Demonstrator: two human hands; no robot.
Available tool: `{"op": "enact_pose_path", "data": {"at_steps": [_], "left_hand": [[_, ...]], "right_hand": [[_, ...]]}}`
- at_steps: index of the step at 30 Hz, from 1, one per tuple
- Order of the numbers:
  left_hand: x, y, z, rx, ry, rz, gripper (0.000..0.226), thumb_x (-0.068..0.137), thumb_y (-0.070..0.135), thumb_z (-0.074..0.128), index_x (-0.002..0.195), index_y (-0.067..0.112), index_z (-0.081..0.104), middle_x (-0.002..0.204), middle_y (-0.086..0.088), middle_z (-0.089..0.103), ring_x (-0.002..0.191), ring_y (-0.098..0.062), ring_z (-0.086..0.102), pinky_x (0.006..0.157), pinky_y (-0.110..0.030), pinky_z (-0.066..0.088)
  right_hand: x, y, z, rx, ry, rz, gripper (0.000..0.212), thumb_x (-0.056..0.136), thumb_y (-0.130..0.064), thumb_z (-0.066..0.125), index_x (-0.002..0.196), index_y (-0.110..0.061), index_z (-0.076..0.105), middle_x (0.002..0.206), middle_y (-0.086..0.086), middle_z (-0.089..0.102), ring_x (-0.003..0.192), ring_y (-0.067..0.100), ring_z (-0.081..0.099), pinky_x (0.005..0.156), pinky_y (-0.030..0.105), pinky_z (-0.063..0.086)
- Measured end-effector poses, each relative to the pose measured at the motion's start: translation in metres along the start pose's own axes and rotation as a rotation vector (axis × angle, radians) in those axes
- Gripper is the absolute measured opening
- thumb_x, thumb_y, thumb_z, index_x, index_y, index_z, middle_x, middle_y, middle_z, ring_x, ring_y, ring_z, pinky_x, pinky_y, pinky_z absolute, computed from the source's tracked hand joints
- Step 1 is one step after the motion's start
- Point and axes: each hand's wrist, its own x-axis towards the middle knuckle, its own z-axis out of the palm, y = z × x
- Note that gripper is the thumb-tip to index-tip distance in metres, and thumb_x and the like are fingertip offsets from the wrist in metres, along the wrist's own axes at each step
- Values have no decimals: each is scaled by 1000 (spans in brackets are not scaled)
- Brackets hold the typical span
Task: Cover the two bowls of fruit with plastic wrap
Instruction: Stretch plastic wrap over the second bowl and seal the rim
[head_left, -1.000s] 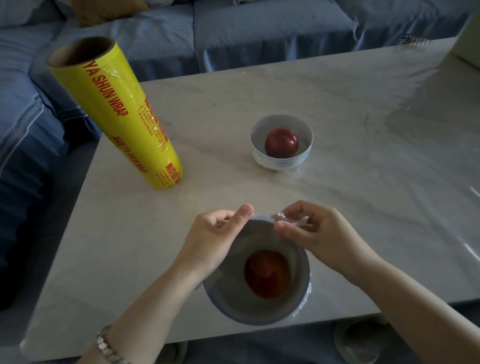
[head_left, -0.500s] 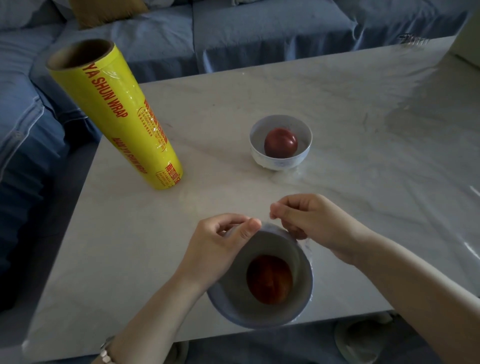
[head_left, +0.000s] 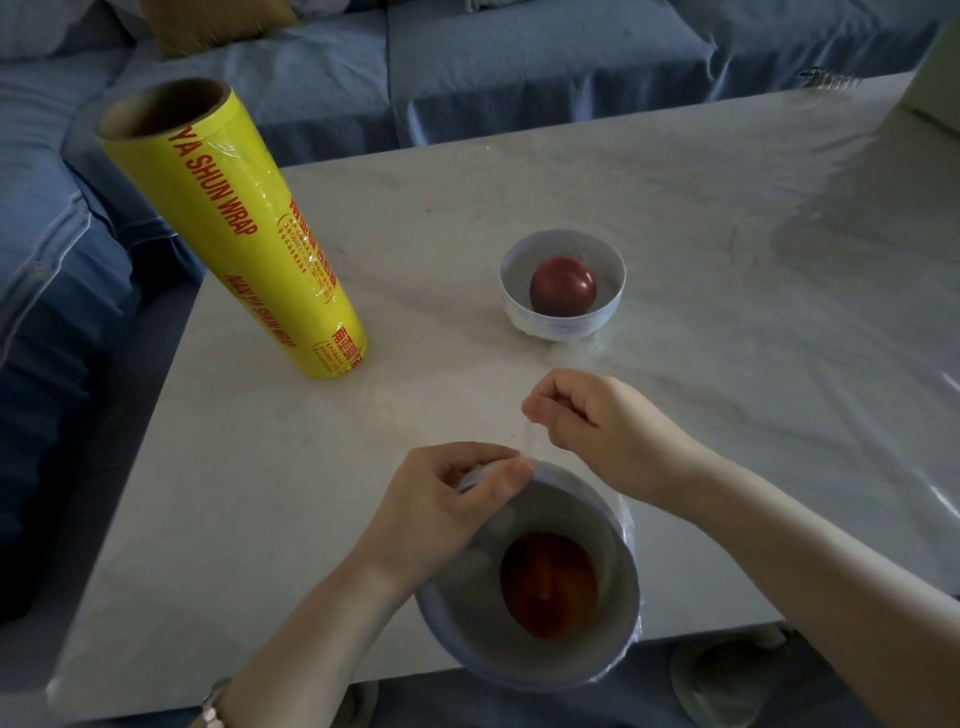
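A near bowl (head_left: 615, 525) with a red fruit (head_left: 548, 584) sits at the table's front edge, with clear plastic wrap (head_left: 535, 441) stretched over it. My left hand (head_left: 441, 509) grips the bowl's far-left rim, thumb pressed on the film. My right hand (head_left: 602, 426) is a little beyond the bowl, fingers pinched on a strand of the wrap that runs back to the rim. A second white bowl (head_left: 563, 322) holding a red fruit (head_left: 562, 286) stands further back at mid-table, uncovered on top.
A tall yellow roll of plastic wrap (head_left: 234, 234) stands upright on the left of the pale marble table (head_left: 727, 260). A blue sofa (head_left: 467, 67) wraps around the far and left sides. A slipper (head_left: 722, 675) lies on the floor below the front edge.
My right hand has moved away from the near bowl's rim toward the far side, drawing the film out. The left hand has stayed on the rim.
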Motion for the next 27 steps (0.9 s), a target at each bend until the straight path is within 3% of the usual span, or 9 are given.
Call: {"op": "enact_pose_path", "data": {"at_steps": [3, 8, 10, 14, 16, 20, 22, 24, 27], "left_hand": [[-1, -2, -4, -5, 5, 39, 23, 65, 56, 75, 78, 39, 65, 75, 37, 66, 82, 11, 63, 64, -4, 46], [-5, -6, -8, -6, 43, 82, 43, 53, 65, 65, 86, 37, 65, 89, 30, 68, 86, 5, 64, 66, -5, 46], [-7, -7, -7, -8, 30, 74, 54, 48, 73, 65, 87, 36, 65, 91, 26, 68, 86, 4, 65, 65, -6, 47], [-10, -13, -3, -64, 37, 7, 48, 48, 61, 66, 90, 39, 57, 87, 8, 69, 81, -4, 65, 63, -12, 49], [-11, -14, -3, -91, 11, -15, 48, 49, 59, 67, 93, 46, 53, 84, 5, 66, 81, -8, 64, 63, -15, 50], [-12, -10, -3, -58, -112, 32, 42, 55, 67, 65, 95, 56, 57, 95, 18, 63, 89, -2, 61, 70, -8, 46], [-12, -10, -4, -21, -108, 55, 44, 57, 77, 59, 94, 54, 62, 103, 26, 64, 98, 4, 59, 77, -4, 43], [-10, -12, -6, -53, -50, 44, 42, 59, 71, 61, 89, 43, 67, 100, 30, 66, 96, 8, 60, 76, -3, 42], [-6, -15, -11, -99, 79, 5, 44, 57, 61, 63, 87, 29, 66, 82, 22, 70, 80, 6, 63, 65, -6, 45]], "right_hand": [[5, 1, 4, -33, -55, 21, 20, 92, -31, 49, 88, -15, 60, 78, -4, 62, 72, 10, 55, 67, 21, 44], [9, 2, 10, -81, -107, 20, 20, 92, -31, 50, 72, -26, 51, 74, -13, 55, 70, 5, 51, 63, 15, 38], [10, 5, 11, -110, -144, 21, 17, 91, -32, 51, 77, -22, 55, 81, -7, 59, 78, 12, 55, 69, 22, 41], [12, 8, 11, -103, -204, 55, 21, 90, -33, 54, 85, -15, 64, 90, -1, 65, 86, 16, 59, 80, 29, 46], [13, 11, 11, -73, -236, 99, 25, 89, -35, 55, 82, -14, 67, 84, -2, 65, 78, 13, 58, 75, 28, 47], [15, 28, 12, -114, -240, 199, 22, 84, -36, 62, 65, -25, 58, 63, -10, 56, 56, 5, 48, 53, 16, 37], [15, 40, 11, -202, -189, 236, 17, 80, -32, 65, 67, -26, 56, 65, -11, 54, 57, 6, 48, 51, 16, 35], [12, 46, 6, -251, -13, 238, 17, 80, -30, 66, 67, -27, 55, 64, -12, 52, 61, 9, 50, 51, 14, 35], [-2, 34, -8, -44, 318, -11, 19, 86, -26, 62, 69, -35, 58, 70, -15, 61, 68, 5, 58, 61, 6, 40]]}}
